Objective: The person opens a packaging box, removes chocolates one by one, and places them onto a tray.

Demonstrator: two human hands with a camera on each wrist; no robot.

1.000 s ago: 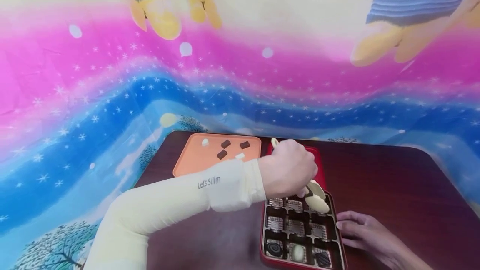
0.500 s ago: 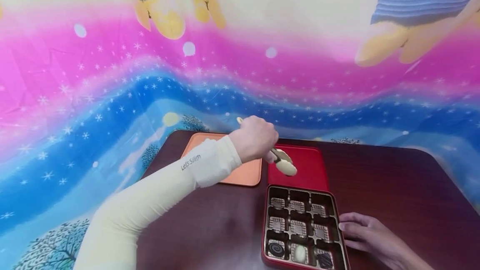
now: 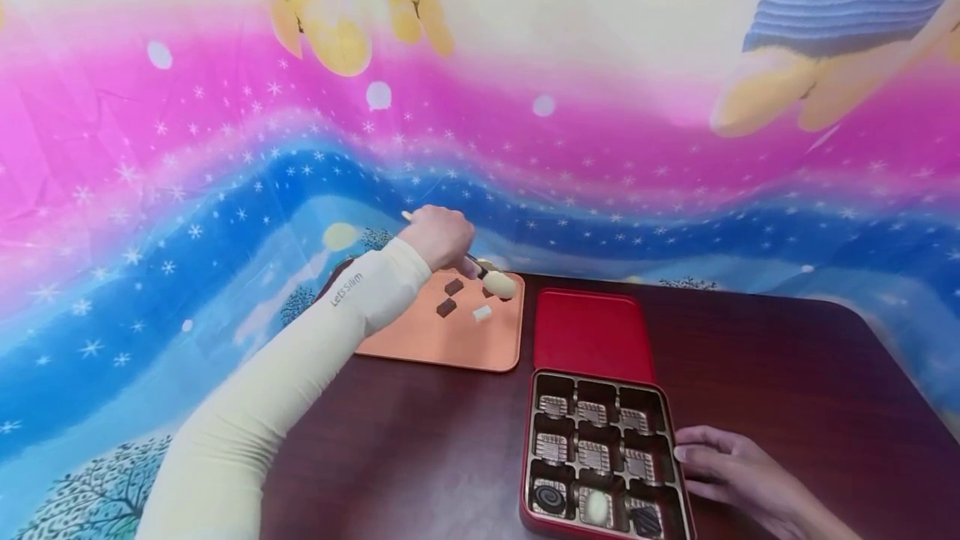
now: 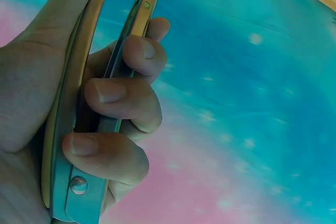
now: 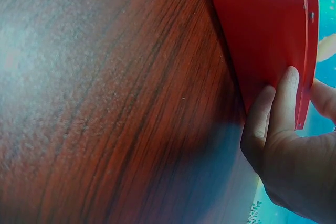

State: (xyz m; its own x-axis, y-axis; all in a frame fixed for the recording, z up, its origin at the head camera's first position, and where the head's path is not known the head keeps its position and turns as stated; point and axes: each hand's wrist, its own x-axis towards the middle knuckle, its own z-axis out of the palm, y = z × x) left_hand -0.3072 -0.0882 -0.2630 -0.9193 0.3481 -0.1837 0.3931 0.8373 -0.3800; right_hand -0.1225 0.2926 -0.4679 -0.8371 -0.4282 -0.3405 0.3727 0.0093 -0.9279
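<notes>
Up over the orange tray (image 3: 435, 348), my left hand (image 3: 441, 236) grips a pair of tongs (image 3: 498, 284) with cream spoon-shaped ends. In the left wrist view, its fingers (image 4: 126, 100) curl round the metal arms; the tips run out of frame. Dark chocolates (image 3: 446, 307) and a white piece (image 3: 482, 313) lie on the tray, partly hidden by the tongs. My right hand (image 3: 738, 469) touches the right side of a red chocolate box (image 3: 528, 482). Two straight fingers (image 5: 283, 100) lie along its outer wall in the right wrist view.
The box's front row holds a dark spiral chocolate (image 3: 551, 498), a white oval one (image 3: 597, 507) and a dark striped one (image 3: 645, 518). A red lid (image 3: 588, 336) lies behind the box. The dark wooden table (image 3: 780, 357) backs onto a printed cloth (image 3: 600, 157).
My left hand has swung left with the tongs, from above the box's back row, past the red lid, to the orange tray. The right hand stays against the box.
</notes>
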